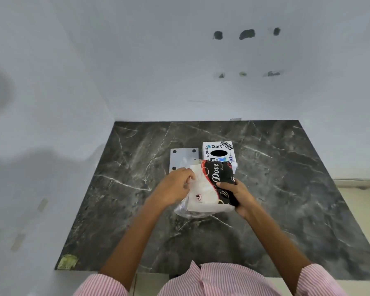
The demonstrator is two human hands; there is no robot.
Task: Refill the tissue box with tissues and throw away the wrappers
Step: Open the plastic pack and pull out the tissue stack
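A pack of white tissues [203, 195] in a clear and black "Dove" plastic wrapper [219, 180] is held above the dark marble counter [286, 178]. My right hand [236, 194] grips the pack's black right side. My left hand [175, 186] pinches the clear wrapper at the pack's upper left end. Just behind the pack stands the white tissue box [219, 152], covered in stickers, its black oval slot facing up. The pack hides the box's near edge.
A flat grey panel [183, 159] with dark round dots at its corners lies left of the box. White walls close the counter at the back and left. A yellowish scrap [67, 261] sticks at the counter's front left corner.
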